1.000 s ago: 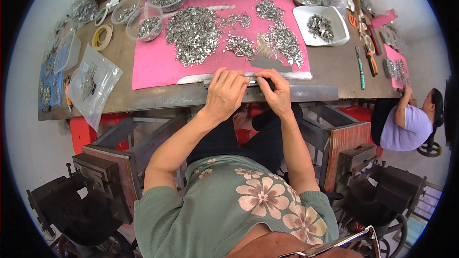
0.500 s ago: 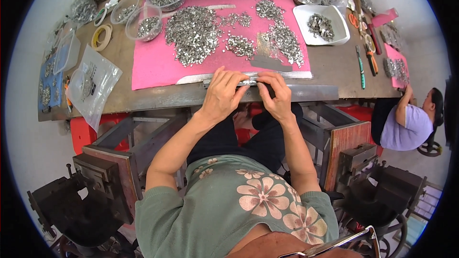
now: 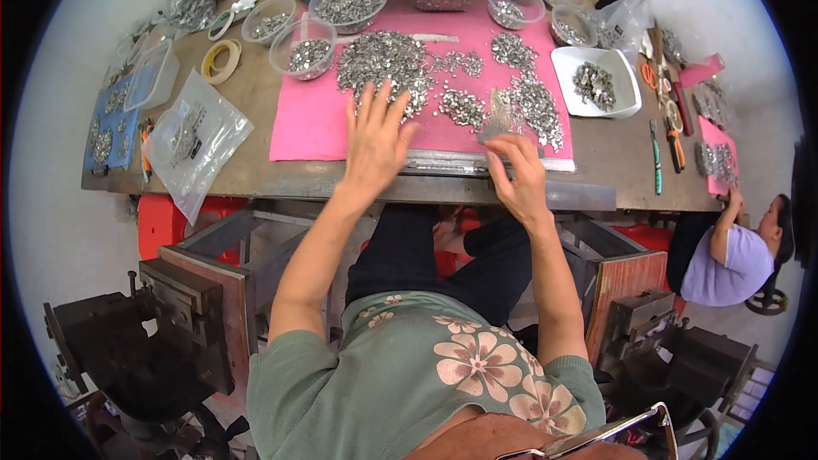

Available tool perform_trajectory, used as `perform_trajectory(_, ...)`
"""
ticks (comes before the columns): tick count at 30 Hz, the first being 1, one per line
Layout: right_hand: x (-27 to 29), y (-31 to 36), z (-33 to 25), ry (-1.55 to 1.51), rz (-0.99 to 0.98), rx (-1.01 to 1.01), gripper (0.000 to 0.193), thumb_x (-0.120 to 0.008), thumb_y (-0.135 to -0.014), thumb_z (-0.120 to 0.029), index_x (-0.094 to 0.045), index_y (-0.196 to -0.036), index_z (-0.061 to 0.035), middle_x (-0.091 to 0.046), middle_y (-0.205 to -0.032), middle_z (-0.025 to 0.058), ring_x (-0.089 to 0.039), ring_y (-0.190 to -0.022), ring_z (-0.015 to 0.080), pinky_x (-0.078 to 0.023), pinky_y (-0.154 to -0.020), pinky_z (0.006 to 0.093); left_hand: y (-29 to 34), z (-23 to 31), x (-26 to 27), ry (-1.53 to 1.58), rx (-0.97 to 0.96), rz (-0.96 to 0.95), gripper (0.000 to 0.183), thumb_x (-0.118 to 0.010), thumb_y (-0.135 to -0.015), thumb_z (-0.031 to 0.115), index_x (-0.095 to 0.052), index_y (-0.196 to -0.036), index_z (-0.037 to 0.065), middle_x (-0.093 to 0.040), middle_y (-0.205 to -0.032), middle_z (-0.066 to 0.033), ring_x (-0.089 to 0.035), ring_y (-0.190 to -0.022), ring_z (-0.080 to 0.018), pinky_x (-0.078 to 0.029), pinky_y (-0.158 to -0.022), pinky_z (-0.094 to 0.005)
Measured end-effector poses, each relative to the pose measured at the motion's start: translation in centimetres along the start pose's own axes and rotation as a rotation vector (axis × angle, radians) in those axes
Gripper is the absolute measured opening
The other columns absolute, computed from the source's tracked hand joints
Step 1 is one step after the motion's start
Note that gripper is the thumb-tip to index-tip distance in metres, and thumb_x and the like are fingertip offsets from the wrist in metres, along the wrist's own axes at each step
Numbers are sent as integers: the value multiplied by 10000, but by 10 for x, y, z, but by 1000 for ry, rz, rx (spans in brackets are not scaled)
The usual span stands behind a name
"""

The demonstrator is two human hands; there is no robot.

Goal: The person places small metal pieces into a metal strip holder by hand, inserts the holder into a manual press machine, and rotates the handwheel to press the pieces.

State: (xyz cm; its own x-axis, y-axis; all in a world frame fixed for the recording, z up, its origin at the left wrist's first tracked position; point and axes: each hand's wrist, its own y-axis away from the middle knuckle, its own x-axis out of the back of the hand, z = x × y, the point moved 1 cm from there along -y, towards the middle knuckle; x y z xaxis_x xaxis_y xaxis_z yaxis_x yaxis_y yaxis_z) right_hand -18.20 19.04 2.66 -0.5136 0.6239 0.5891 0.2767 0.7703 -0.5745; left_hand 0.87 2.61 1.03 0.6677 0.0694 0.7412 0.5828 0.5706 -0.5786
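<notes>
My left hand is open, fingers spread, its fingertips at the near edge of a big heap of small silvery metal pieces on a pink cloth. My right hand is bent over a flat grey strip, fingers curled and thumb a little apart. Its fingertips are at the strip; a grip on it does not show. Between the hands, a long metal bar lies along the cloth's near edge. Smaller piles of pieces and a patch of thin brassy pins lie beyond my right hand.
Clear tubs of metal pieces line the back. A white tray stands to the right, near pliers and a green-handled tool. On the left lie a tape roll and plastic bag. A co-worker sits far right.
My hands have parted from the metal bar at the table edge. The left reached forward to the big heap; the right moved to the grey strip. The whole view shifted slightly.
</notes>
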Motion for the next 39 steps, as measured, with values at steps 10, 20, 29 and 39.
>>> perform_trajectory(10, -91, -82, 17, 243, -163, 126, 159, -671, -861, -79, -693, -1012, -35, -620, -914, 127, -597, -921, 327, -459, -806, 445, -31, -29, -15, 39, -93, -7, 290, -766, -837, 217, -725, -1119, 167, -623, -1194, -34, -521, -1155, -264, -295, -1033, -530)
perform_trajectory(20, -96, -87, 22, 264, -194, 101, 88, -683, -862, -116, -683, -929, -59, -632, -913, 109, -591, -924, 313, -431, -832, 438, -29, -26, -28, -4, -111, 9, 155, -780, -800, 158, -704, -934, 151, -581, -927, -6, -539, -978, -223, -317, -961, -485)
perform_trajectory(29, -82, -86, 16, 273, -258, 87, 92, -688, -856, -143, -695, -891, -58, -652, -904, 126, -607, -910, 313, -431, -824, 448, -32, -32, -25, 23, -126, 22, 106, -747, -832, 144, -688, -919, 136, -590, -908, 10, -545, -963, -210, -316, -963, -475)
perform_trajectory(39, -51, -52, -1, 140, -428, -59, 93, -703, -859, -142, -692, -874, -51, -660, -841, 118, -633, -837, 330, -438, -794, 431, -29, -22, -29, 33, -101, -29, 118, -784, -801, 207, -713, -885, 162, -581, -879, -9, -544, -967, -228, -314, -982, -512)
